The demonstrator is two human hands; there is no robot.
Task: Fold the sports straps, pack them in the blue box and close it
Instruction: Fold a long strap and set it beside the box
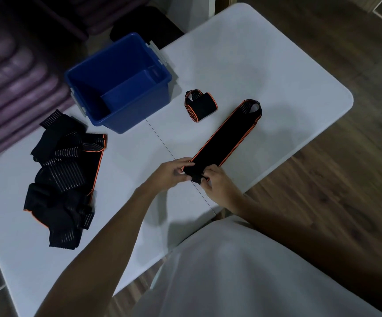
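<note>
A long black elastic strap [225, 136] with orange edging lies flat on the smooth white table [277, 72], its looped end pointing away. The left hand [170, 173] and right hand [217, 181] both pinch its near end, where the fabric is bunched into a small fold. A rolled strap [200, 105] sits just beyond, near the blue box [119, 83], a glossy plastic tub standing open with nothing visible inside. A loose pile of straps [64, 177], some ribbed with pale stripes, lies to the left.
</note>
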